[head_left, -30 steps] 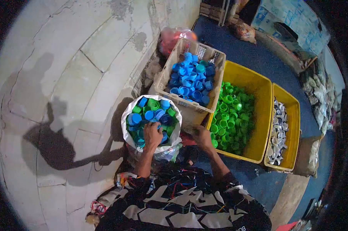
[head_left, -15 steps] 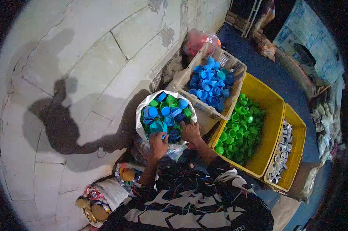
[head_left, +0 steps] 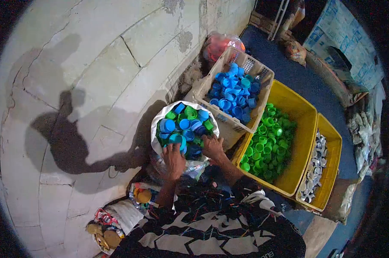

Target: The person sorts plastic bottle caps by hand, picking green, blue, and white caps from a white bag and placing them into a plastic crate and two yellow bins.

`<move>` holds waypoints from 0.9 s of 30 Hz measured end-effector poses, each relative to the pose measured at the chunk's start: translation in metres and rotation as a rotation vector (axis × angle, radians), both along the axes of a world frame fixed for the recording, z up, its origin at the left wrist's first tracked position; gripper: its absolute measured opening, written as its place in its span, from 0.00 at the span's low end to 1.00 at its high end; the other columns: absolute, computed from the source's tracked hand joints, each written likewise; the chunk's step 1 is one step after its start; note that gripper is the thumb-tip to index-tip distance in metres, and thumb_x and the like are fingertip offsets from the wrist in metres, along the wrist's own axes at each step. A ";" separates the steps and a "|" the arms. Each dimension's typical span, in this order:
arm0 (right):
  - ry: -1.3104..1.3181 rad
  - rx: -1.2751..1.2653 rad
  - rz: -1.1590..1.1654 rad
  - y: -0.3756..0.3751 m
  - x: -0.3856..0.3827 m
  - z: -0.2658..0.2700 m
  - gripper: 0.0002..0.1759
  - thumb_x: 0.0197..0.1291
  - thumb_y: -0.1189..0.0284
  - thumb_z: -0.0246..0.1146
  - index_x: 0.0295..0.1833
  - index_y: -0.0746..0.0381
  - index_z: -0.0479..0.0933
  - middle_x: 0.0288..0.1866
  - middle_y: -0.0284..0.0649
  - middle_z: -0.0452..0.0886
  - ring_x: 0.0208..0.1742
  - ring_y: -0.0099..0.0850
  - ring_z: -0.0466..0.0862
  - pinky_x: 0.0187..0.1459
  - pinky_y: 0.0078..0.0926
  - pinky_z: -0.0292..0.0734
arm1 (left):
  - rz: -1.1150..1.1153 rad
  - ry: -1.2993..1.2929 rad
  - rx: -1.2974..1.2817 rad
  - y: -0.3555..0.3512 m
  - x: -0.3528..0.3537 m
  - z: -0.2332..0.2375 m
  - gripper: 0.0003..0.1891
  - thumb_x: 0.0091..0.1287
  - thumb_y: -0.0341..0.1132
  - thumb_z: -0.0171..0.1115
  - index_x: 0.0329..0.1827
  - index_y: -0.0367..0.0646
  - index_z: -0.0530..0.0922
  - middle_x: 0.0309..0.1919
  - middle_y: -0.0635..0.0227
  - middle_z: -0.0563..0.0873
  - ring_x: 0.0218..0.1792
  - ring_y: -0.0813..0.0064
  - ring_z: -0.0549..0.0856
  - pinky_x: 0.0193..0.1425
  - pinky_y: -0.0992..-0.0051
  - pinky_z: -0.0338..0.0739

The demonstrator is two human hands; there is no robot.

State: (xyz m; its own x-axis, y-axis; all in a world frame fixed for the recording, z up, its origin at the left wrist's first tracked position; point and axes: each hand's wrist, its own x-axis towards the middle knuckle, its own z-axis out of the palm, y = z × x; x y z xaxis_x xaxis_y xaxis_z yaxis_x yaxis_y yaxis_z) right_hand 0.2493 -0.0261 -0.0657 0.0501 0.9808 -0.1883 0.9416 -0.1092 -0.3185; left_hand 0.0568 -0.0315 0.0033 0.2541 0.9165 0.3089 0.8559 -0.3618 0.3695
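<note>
A white sack [head_left: 156, 124] with its rim rolled open is full of blue and green plastic caps. My left hand [head_left: 174, 161] is over the near left part of the sack, its fingers among the caps beside a teal cap [head_left: 177, 139]. On the sack's near right side, my right hand [head_left: 212, 146] has its fingertips on dark blue caps; whether it grips one is hidden. A pale crate [head_left: 263, 92] of blue caps [head_left: 232, 92] stands beyond the sack. To the right, a yellow bin [head_left: 300, 112] contains green caps [head_left: 267, 148].
A narrower yellow bin [head_left: 333, 159] with whitish caps [head_left: 315, 167] is at the right. Another sack [head_left: 125, 215] with mixed lids lies at the lower left. A cracked wall [head_left: 91, 56] rises along the left, and a red bag [head_left: 220, 45] sits behind the crate.
My left hand has shifted slightly left and its fingers have spread over the caps. My right hand stays at nearly the same spot. The camera view has shifted a little.
</note>
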 end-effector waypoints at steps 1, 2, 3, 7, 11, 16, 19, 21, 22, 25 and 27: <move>0.023 0.017 0.000 -0.002 0.001 0.001 0.32 0.46 0.66 0.65 0.61 0.54 0.68 0.54 0.42 0.81 0.63 0.46 0.70 0.52 0.59 0.62 | -0.012 0.025 0.020 0.004 -0.004 -0.014 0.13 0.56 0.29 0.66 0.45 0.41 0.79 0.43 0.56 0.79 0.49 0.51 0.75 0.53 0.47 0.65; 0.046 0.035 0.001 -0.004 0.002 0.003 0.32 0.45 0.67 0.65 0.61 0.54 0.69 0.54 0.42 0.80 0.62 0.47 0.70 0.52 0.58 0.62 | -0.022 0.050 0.043 0.009 -0.008 -0.027 0.13 0.56 0.29 0.66 0.44 0.41 0.79 0.41 0.56 0.79 0.49 0.51 0.75 0.52 0.46 0.65; 0.069 0.054 0.003 -0.005 0.002 0.002 0.32 0.45 0.67 0.66 0.60 0.54 0.69 0.54 0.42 0.80 0.62 0.47 0.71 0.51 0.58 0.62 | -0.021 0.010 -0.025 0.011 -0.012 -0.031 0.12 0.56 0.28 0.66 0.44 0.40 0.79 0.40 0.56 0.80 0.48 0.51 0.76 0.52 0.47 0.65; 0.159 0.192 -0.056 -0.009 -0.001 0.006 0.30 0.46 0.71 0.64 0.59 0.55 0.70 0.56 0.44 0.78 0.61 0.48 0.71 0.54 0.62 0.62 | -0.030 -0.135 -0.128 0.018 -0.021 -0.030 0.09 0.56 0.26 0.65 0.40 0.40 0.80 0.37 0.56 0.81 0.44 0.51 0.77 0.50 0.51 0.68; 0.377 0.324 -0.021 -0.007 -0.007 0.024 0.34 0.46 0.75 0.64 0.63 0.56 0.68 0.59 0.47 0.76 0.62 0.51 0.70 0.62 0.59 0.61 | -0.017 -0.281 -0.114 0.016 -0.023 -0.003 0.09 0.55 0.26 0.67 0.39 0.41 0.80 0.37 0.55 0.82 0.41 0.51 0.78 0.47 0.55 0.71; 0.564 0.301 0.186 -0.001 -0.015 0.076 0.43 0.43 0.76 0.66 0.70 0.58 0.63 0.65 0.51 0.72 0.67 0.55 0.67 0.67 0.50 0.63 | -0.070 -0.427 -0.098 0.015 -0.021 0.003 0.10 0.52 0.29 0.72 0.35 0.40 0.80 0.31 0.57 0.83 0.37 0.54 0.82 0.42 0.59 0.75; 0.686 0.414 0.271 0.001 -0.022 0.081 0.46 0.39 0.76 0.65 0.71 0.59 0.62 0.65 0.53 0.71 0.69 0.56 0.66 0.68 0.50 0.61 | -0.126 -0.517 -0.157 0.010 -0.014 0.028 0.09 0.52 0.30 0.73 0.32 0.39 0.81 0.29 0.59 0.84 0.33 0.61 0.83 0.39 0.66 0.76; 0.835 0.492 0.376 0.009 -0.021 0.071 0.47 0.37 0.77 0.68 0.70 0.61 0.62 0.65 0.54 0.72 0.69 0.55 0.66 0.69 0.48 0.62 | -0.148 -0.612 -0.231 0.008 -0.010 0.034 0.09 0.53 0.31 0.74 0.32 0.39 0.82 0.28 0.62 0.84 0.31 0.68 0.83 0.37 0.70 0.75; 0.832 0.439 0.349 0.008 -0.019 0.068 0.47 0.37 0.77 0.69 0.70 0.61 0.63 0.65 0.54 0.72 0.69 0.54 0.68 0.68 0.46 0.63 | -0.145 -0.675 -0.282 0.007 -0.009 0.035 0.08 0.54 0.31 0.74 0.32 0.39 0.82 0.28 0.64 0.84 0.30 0.72 0.82 0.37 0.72 0.75; 0.856 0.298 0.235 0.003 -0.012 0.075 0.46 0.37 0.74 0.73 0.68 0.63 0.65 0.65 0.53 0.72 0.67 0.51 0.71 0.66 0.41 0.67 | -0.068 -0.875 -0.440 0.010 -0.010 0.034 0.07 0.56 0.31 0.73 0.33 0.38 0.83 0.27 0.71 0.84 0.29 0.80 0.78 0.35 0.77 0.72; 0.915 0.217 0.105 -0.005 -0.007 0.084 0.45 0.39 0.70 0.77 0.66 0.63 0.66 0.64 0.53 0.73 0.65 0.48 0.74 0.65 0.38 0.69 | -0.003 -1.050 -0.518 0.012 -0.011 0.029 0.07 0.57 0.30 0.71 0.34 0.37 0.84 0.27 0.74 0.82 0.28 0.83 0.76 0.34 0.78 0.70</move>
State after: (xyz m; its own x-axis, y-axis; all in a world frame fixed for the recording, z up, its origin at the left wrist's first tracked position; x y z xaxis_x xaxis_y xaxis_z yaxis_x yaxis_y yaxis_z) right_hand 0.2422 -0.0311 0.0182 -0.1171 0.9902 0.0757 0.3180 0.1096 -0.9417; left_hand 0.0458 -0.0199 0.0326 0.0984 0.9943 -0.0419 0.0425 0.0378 0.9984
